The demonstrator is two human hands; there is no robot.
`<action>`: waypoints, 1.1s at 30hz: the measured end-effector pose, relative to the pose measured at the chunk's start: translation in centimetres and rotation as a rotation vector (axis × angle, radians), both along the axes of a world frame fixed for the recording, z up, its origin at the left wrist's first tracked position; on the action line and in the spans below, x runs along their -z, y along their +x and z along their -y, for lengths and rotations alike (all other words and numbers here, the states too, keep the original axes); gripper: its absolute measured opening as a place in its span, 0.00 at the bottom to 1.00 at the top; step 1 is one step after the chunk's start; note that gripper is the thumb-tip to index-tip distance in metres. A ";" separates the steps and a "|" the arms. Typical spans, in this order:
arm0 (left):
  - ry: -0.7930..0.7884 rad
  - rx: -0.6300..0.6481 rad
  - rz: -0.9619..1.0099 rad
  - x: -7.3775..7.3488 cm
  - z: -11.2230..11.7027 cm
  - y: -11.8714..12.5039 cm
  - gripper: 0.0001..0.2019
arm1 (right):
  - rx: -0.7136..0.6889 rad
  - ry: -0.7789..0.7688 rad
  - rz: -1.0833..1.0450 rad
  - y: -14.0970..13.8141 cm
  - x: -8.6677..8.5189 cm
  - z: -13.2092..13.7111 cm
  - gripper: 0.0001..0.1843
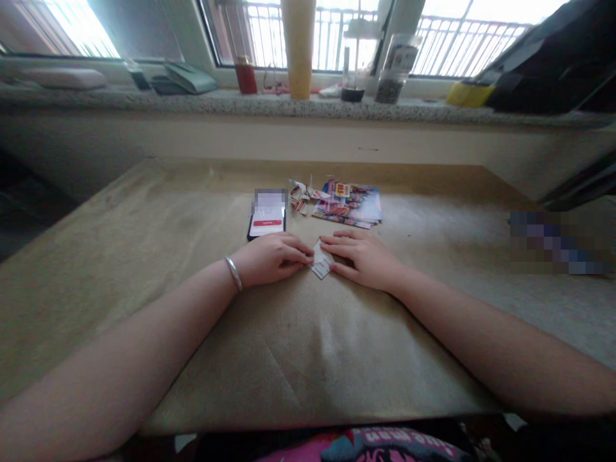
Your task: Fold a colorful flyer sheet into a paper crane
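Observation:
A small folded piece of white paper [321, 264] lies on the tan table [192, 269] between my two hands. My left hand [269, 258], with a silver bracelet on the wrist, has its fingers curled and pinched on the paper's left edge. My right hand [363, 256] lies flat with fingers stretched out, pressing the paper's right side against the table. Just beyond the hands sit a phone [267, 217] with a lit screen, several small folded paper pieces [302, 194], and a stack of colourful printed leaflets [351, 205].
A stone windowsill [289, 106] runs along the back, holding a red cup [246, 75], a tall yellow cylinder [299, 48], jars [394, 77], and flat grey items [190, 78]. A dark object [553, 64] leans at the right. A blurred patch [558, 242] sits at the table's right.

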State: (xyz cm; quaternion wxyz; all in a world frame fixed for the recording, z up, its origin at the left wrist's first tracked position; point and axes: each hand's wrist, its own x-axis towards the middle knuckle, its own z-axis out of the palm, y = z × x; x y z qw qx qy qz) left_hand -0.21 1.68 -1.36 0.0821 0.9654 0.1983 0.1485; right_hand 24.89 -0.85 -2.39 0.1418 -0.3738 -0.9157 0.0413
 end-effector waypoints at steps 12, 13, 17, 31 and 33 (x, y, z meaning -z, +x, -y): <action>0.213 -0.029 -0.096 -0.7 0.9 0.6 0.12 | -0.022 0.044 0.062 -0.1 -0.1 0.0 0.23; 0.193 -0.061 -0.070 -0.5 1.0 0.7 0.11 | -0.019 0.046 0.062 -0.1 0.0 0.0 0.22; 0.068 -0.084 0.040 0.2 0.9 0.6 0.08 | 0.010 0.029 0.017 -0.2 0.3 -0.1 0.23; -0.027 -0.115 0.083 0.7 0.9 1.1 0.10 | 0.053 -0.012 -0.133 -0.3 0.6 -0.2 0.19; -0.029 -0.126 0.087 0.9 0.8 1.1 0.11 | 0.055 -0.021 -0.150 -0.4 0.7 -0.1 0.19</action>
